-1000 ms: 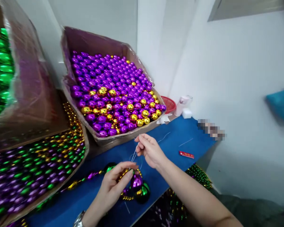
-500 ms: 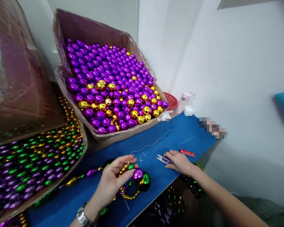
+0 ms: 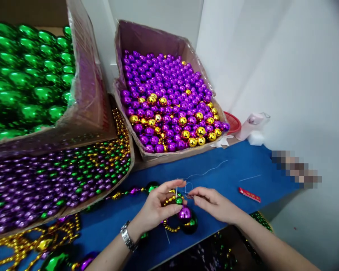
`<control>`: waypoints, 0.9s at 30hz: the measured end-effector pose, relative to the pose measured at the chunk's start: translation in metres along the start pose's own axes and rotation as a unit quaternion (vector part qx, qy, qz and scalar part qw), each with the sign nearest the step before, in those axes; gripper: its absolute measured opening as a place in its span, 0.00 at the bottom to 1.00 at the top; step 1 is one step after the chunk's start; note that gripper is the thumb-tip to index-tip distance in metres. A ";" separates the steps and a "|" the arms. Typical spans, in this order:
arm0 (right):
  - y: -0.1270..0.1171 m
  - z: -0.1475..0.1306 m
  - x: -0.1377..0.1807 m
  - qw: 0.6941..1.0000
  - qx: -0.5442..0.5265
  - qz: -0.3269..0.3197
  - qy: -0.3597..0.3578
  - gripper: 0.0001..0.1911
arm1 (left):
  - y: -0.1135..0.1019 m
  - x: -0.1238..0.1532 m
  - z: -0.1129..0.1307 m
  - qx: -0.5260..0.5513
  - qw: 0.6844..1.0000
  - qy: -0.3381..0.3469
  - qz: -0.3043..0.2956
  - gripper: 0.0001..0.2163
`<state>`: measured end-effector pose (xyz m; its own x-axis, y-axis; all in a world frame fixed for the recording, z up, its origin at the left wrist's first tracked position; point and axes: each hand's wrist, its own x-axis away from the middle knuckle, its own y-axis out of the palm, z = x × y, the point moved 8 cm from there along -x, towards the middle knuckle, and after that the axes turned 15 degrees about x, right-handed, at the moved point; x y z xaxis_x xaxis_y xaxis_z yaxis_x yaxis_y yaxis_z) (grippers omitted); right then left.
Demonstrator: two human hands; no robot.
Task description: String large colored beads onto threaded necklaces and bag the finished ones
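Observation:
My left hand [image 3: 158, 205], with a metal watch [image 3: 128, 236] on its wrist, is closed on a bead strand [image 3: 172, 227]. A small green bead [image 3: 179, 200] shows at its fingertips, with a short white end standing up beside it. Below hang a shiny purple ball [image 3: 184, 213] and a larger dark green ball [image 3: 191, 224]. My right hand [image 3: 214, 203] is closed beside the strand, its fingertips near a loop of thin clear thread [image 3: 189, 186]. The thread snips are mostly hidden in its grip; only a small tip seems to show.
Boxes of green balls [image 3: 31, 75], purple and gold balls [image 3: 158, 75], and small mixed beads [image 3: 59, 177] stand along the blue table [image 3: 214, 175]. On it lie a red packet [image 3: 249, 194] and gold bead strands [image 3: 22, 242]. A red basket [image 3: 234, 122] stands behind.
My right hand has picked up the snips from the table and moved left to the strand in my left hand. The view has turned left, showing the green balls' box more fully.

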<state>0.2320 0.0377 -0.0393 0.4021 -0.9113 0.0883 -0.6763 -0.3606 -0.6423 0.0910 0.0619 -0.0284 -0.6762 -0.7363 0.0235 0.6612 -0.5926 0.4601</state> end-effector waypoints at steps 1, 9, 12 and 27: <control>-0.001 -0.006 -0.004 1.000 -0.001 0.001 -0.011 0.13 | 0.000 0.000 0.000 0.005 1.000 -0.002 -0.005 0.24; -0.004 -0.021 -0.017 0.998 0.004 0.004 -0.062 0.11 | 0.001 -0.002 -0.003 0.050 0.998 -0.018 -0.021 0.25; -0.002 -0.020 -0.018 0.998 0.004 0.004 -0.065 0.11 | 0.002 -0.002 -0.003 0.058 0.998 -0.023 -0.021 0.25; -0.007 0.006 -0.005 0.994 0.087 0.058 -0.019 0.15 | -0.002 -0.003 0.000 0.053 0.998 -0.024 0.000 0.24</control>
<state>0.2387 0.0460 -0.0396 0.3532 -0.9353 -0.0216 -0.6040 -0.2103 -0.7688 0.0919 0.0653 -0.0287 -0.6931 -0.7180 0.0645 0.6242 -0.5529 0.5520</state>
